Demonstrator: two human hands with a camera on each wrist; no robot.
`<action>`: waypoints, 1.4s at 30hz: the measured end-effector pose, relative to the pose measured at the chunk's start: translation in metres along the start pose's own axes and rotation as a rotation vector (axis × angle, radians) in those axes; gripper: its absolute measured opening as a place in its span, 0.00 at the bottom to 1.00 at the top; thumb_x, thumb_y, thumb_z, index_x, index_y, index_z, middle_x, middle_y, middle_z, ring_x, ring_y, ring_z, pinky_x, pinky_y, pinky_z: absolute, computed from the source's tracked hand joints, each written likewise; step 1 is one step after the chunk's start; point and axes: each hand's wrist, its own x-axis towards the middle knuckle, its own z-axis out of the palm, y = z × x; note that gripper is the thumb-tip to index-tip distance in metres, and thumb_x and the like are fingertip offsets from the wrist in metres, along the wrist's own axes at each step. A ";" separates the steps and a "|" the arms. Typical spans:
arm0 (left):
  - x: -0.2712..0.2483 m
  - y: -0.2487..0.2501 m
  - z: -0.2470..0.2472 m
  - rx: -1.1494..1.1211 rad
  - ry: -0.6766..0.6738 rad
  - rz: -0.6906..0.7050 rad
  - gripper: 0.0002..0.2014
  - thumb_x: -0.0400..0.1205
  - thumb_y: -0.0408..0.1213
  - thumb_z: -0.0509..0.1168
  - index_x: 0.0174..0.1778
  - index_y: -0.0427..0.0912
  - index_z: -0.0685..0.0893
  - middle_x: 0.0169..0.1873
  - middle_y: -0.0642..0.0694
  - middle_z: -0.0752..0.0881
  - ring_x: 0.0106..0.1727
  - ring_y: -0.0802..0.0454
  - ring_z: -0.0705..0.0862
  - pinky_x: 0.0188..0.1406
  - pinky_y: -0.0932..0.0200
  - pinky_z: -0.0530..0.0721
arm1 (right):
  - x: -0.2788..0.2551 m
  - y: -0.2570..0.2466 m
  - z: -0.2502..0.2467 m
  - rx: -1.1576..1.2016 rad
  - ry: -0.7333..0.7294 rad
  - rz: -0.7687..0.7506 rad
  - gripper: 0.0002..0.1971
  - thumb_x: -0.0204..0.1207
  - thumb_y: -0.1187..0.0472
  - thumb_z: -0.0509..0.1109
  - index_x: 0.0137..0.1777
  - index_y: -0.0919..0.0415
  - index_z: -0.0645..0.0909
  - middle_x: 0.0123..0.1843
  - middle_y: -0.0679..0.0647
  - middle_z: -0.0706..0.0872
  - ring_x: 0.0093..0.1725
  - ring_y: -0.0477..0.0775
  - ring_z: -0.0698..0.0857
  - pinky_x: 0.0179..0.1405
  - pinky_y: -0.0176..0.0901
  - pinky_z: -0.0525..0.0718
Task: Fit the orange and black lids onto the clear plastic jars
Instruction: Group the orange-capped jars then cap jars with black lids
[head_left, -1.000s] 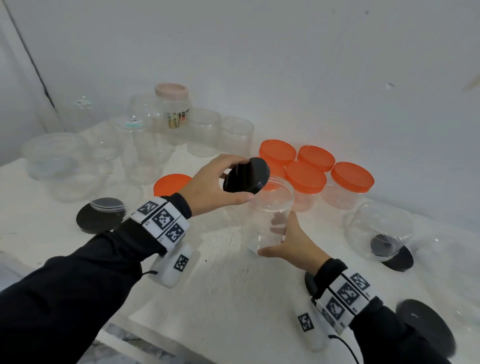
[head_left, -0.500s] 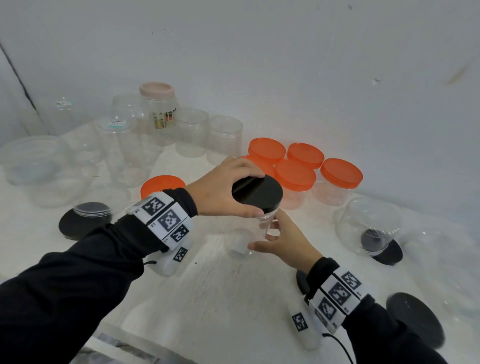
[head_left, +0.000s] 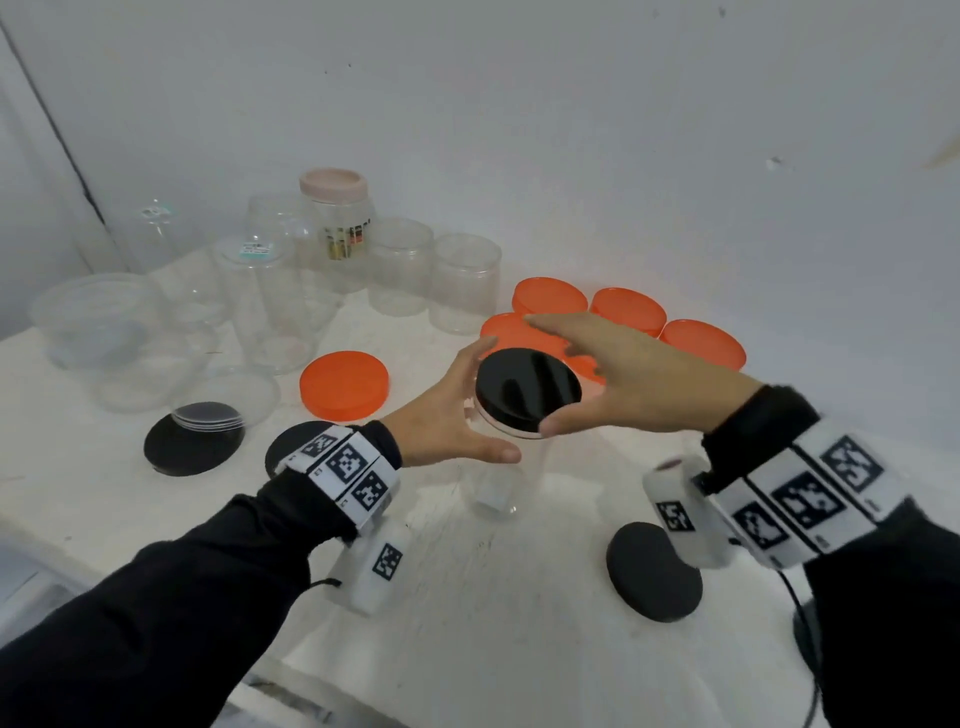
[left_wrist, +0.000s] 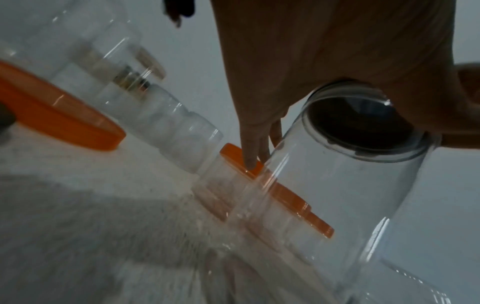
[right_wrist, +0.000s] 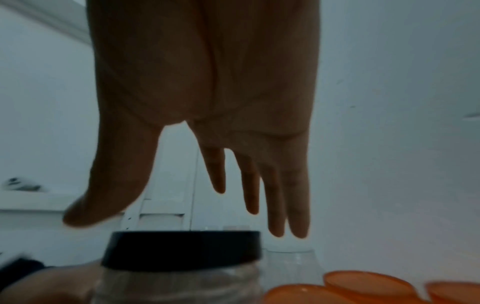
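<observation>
A clear jar (head_left: 498, 488) stands upright on the white table (head_left: 519, 623) with a black lid (head_left: 527, 397) sitting on its mouth. My left hand (head_left: 447, 415) grips the jar just under the lid, thumb in front and fingers behind. In the left wrist view the palm (left_wrist: 324, 51) wraps the top of the jar (left_wrist: 337, 195). My right hand (head_left: 639, 374) hovers flat over the lid with fingers straight. The right wrist view shows a gap between that hand (right_wrist: 207, 82) and the lid (right_wrist: 182, 250).
Several orange-lidded jars (head_left: 701, 345) stand close behind the hands. A loose orange lid (head_left: 344, 384) lies to the left. Empty clear jars (head_left: 465, 283) and bowls (head_left: 104, 332) fill the back left. Loose black lids (head_left: 653, 571) (head_left: 192, 441) lie on the table.
My left hand set the black lid on the jar, then dropped to grip the jar's neck. My right hand let go of the jar and rose above the lid.
</observation>
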 end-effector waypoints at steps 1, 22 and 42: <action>0.001 -0.002 0.003 -0.028 0.005 0.007 0.57 0.57 0.51 0.79 0.78 0.53 0.51 0.75 0.52 0.65 0.76 0.60 0.66 0.73 0.57 0.69 | 0.008 -0.006 0.001 -0.088 -0.035 -0.048 0.45 0.66 0.47 0.78 0.80 0.50 0.59 0.72 0.43 0.69 0.71 0.43 0.67 0.67 0.37 0.67; 0.002 0.002 0.007 -0.032 0.076 -0.018 0.30 0.60 0.42 0.78 0.55 0.62 0.74 0.54 0.64 0.81 0.57 0.75 0.78 0.54 0.77 0.76 | 0.041 -0.023 -0.006 -0.384 -0.224 -0.121 0.36 0.59 0.47 0.81 0.68 0.41 0.72 0.61 0.46 0.75 0.59 0.50 0.76 0.56 0.47 0.81; -0.001 -0.002 0.012 -0.011 0.119 0.012 0.32 0.63 0.35 0.81 0.56 0.63 0.73 0.54 0.63 0.82 0.56 0.73 0.80 0.53 0.76 0.77 | 0.035 -0.033 0.015 -0.389 0.008 0.085 0.29 0.65 0.32 0.70 0.56 0.54 0.78 0.41 0.48 0.77 0.36 0.47 0.77 0.30 0.40 0.78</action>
